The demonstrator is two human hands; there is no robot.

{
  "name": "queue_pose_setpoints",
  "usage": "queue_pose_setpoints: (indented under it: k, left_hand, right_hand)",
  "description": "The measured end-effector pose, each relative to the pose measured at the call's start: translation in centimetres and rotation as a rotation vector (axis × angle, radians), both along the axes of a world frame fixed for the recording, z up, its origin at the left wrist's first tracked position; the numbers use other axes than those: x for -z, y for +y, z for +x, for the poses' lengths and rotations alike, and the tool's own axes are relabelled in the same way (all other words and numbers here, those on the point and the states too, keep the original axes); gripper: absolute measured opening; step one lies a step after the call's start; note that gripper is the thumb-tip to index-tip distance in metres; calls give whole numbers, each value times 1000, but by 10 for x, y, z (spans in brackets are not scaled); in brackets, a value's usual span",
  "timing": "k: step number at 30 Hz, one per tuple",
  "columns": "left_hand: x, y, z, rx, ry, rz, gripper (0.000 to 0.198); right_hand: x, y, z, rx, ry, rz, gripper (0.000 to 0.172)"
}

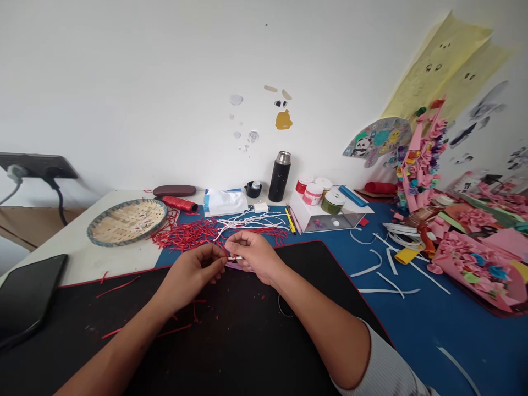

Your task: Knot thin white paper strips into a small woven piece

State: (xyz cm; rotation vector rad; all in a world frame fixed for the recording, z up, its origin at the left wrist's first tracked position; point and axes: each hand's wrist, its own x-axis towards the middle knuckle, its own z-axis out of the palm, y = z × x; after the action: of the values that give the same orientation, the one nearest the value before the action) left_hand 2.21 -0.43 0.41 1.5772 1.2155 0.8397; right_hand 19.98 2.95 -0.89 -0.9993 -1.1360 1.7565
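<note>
My left hand [190, 272] and my right hand [253, 256] meet above the black desk mat [247, 330], fingertips close together. Both pinch a short white paper strip [234, 258]. A lilac paper strip [237, 266] shows just beneath the fingers, partly hidden, and I cannot tell which hand holds it. Right behind my hands lies a loose heap of thin red paper strips [185, 235], with a tangle of white paper strips [251, 221] beside it. A few red scraps [119, 286] are scattered on the mat to the left.
A woven bamboo tray [126, 221] and a red thread spool [177, 204] stand back left, with a phone [28, 297] at far left. Behind are a black thermos [279, 177] and paint jars [313, 192]. Long white strips [391, 275] and pink paper crafts [478, 269] lie right.
</note>
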Motion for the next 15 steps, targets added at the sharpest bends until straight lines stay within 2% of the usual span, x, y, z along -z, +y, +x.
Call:
queue_pose_setpoints:
  k: [7, 15]
  left_hand:
    - [-4, 1, 2, -5, -33, -66, 39]
    - [-5, 2, 2, 0, -18, -88, 41]
  right_hand:
    - [-3, -2, 1, -33, -67, 70, 11]
    - [0, -2, 2, -56, -124, 105, 18]
